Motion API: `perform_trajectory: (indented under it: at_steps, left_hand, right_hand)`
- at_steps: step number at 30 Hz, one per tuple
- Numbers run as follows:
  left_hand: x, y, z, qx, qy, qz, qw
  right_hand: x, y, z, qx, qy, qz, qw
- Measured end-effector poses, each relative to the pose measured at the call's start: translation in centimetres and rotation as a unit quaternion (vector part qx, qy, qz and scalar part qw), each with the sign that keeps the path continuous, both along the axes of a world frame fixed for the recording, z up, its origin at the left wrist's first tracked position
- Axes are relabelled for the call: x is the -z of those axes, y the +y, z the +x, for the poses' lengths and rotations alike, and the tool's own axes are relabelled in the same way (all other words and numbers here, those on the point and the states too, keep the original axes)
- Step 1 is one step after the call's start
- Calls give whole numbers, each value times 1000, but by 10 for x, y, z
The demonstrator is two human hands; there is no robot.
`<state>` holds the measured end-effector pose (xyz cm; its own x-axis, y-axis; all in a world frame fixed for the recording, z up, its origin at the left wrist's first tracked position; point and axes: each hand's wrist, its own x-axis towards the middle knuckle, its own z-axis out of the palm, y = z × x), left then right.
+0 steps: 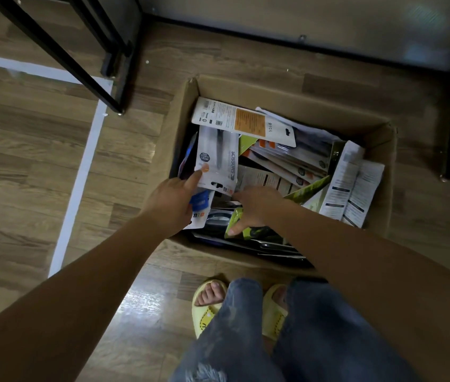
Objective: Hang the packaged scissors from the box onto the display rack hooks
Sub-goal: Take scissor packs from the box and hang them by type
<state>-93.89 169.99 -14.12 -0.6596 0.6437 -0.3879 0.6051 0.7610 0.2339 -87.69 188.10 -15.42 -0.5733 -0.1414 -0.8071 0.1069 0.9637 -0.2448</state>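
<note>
Head view. Box [248, 88], on floor: many scissor packs, jumbled, overlapping. Left hand [173, 201] pinched a white pack [217, 158] near its hang-hole, thumb on its face. Right hand [254, 206] curled on a green pack [233, 220]. Advice: lift by the hole end, one at a time.

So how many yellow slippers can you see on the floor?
2. The left slipper sits just below the cardboard box, toes showing; the right slipper is beside it, mostly covered by the jeans.
</note>
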Motion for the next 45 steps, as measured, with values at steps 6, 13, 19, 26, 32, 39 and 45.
perform_trajectory:
  at_steps: [6,13,19,26,32,39,45]
  left_hand:
    - [-6,-6,2,29,-13,-31,999]
    - [-24,-10,8,-16,-94,-37,995]
    - [-32,-7,6,-181,-193,58,963]
    - [-49,30,9,-340,-390,208,830]
    - [-50,81,30,-317,-413,242,818]
    - [-109,107,18,-378,-298,346,805]
    - [-240,102,-1,-319,-230,354,848]
  right_hand:
    - [-17,5,-9,43,100,-46,993]
    - [-43,20,-2,84,128,-54,987]
    - [-65,44,-14,291,167,-140,932]
    - [-91,60,-38,465,196,-185,843]
    - [-121,70,-65,613,264,-241,704]
    - [-184,79,-65,691,241,-276,623]
    - [-322,94,-63,676,168,-372,614]
